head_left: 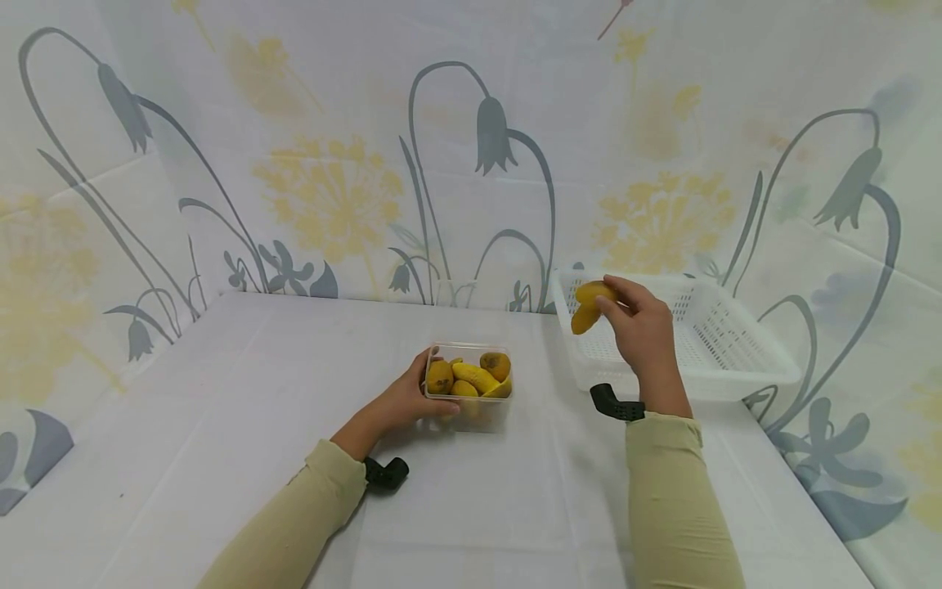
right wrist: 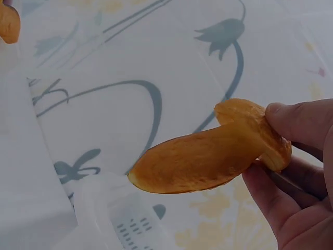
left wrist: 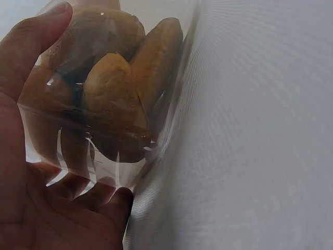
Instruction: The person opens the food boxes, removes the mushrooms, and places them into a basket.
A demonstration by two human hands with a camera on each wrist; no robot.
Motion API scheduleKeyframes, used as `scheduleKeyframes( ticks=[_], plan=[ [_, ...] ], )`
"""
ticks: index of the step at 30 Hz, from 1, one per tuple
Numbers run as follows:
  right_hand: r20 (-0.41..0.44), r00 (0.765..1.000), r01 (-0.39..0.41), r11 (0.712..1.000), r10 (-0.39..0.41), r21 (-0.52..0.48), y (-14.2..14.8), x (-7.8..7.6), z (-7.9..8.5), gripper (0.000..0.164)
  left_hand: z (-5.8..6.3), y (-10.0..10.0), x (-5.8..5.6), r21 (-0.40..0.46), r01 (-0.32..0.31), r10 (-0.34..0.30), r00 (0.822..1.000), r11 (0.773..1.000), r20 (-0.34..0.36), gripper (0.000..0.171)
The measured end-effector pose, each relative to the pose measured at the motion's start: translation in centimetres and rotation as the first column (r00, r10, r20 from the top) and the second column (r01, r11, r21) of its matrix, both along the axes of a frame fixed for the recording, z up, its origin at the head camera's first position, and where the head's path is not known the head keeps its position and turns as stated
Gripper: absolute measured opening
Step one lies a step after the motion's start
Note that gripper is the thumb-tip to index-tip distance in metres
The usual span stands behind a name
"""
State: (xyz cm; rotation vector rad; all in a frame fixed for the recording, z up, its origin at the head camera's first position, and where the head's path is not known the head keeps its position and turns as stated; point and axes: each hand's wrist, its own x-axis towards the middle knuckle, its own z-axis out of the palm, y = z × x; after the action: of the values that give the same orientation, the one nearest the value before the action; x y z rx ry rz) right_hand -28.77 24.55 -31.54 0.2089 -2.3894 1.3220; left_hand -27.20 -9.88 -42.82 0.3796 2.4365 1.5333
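Note:
My left hand [head_left: 403, 401] grips a clear plastic box [head_left: 486, 419] on the table, fingers around its left side and thumb along the near wall. Several yellow pieces [head_left: 477, 377] lie inside the box, some rounded with brownish patches; through its wall in the left wrist view they look like plump lobes [left wrist: 115, 104]. Up to the right, my right hand [head_left: 646, 331] pinches a yellow-orange, mushroom-shaped piece [right wrist: 197, 160] between thumb and fingers. It has a long rounded body and a short crosspiece at the held end. This hand is over the left part of a white basket [head_left: 736, 378].
The perforated white basket stands at the back right of the table, close to the flower-printed backdrop [head_left: 456, 221]. A white cloth [head_left: 243, 393] covers the table. Black straps [head_left: 616, 404] sit on both wrists.

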Motion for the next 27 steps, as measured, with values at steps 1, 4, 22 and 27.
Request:
scheduleKeyframes(
  ticks=[1, 4, 22, 27],
  plan=[
    [0.008, 1.0, 0.005, 1.0, -0.005, -0.002, 0.1, 0.0, -0.1, 0.053, 0.0, 0.0, 0.0, 0.0, 0.001, -0.001, 1.0, 1.0, 0.001, 0.116],
    [0.036, 0.999, 0.026, 1.0, -0.026, 0.0, 0.6, -0.2, -0.3, 0.054, -0.1, 0.0, 0.0, 0.001, 0.001, -0.001, 1.0, 1.0, 0.001, 0.116],
    [0.208, 0.973, 0.092, 0.995, -0.1, 0.048, 1.9, -1.0, -1.7, 0.052, -0.2, 0.0, -0.2, -0.01, 0.003, -0.004, 1.0, 1.0, -0.009, 0.115],
    [0.254, 0.962, 0.077, 0.991, -0.104, 0.112, 2.3, -1.2, -1.9, 0.051, -0.2, 0.0, -0.2, -0.002, 0.009, -0.009, 1.0, 1.0, 0.001, 0.114]
  ],
)
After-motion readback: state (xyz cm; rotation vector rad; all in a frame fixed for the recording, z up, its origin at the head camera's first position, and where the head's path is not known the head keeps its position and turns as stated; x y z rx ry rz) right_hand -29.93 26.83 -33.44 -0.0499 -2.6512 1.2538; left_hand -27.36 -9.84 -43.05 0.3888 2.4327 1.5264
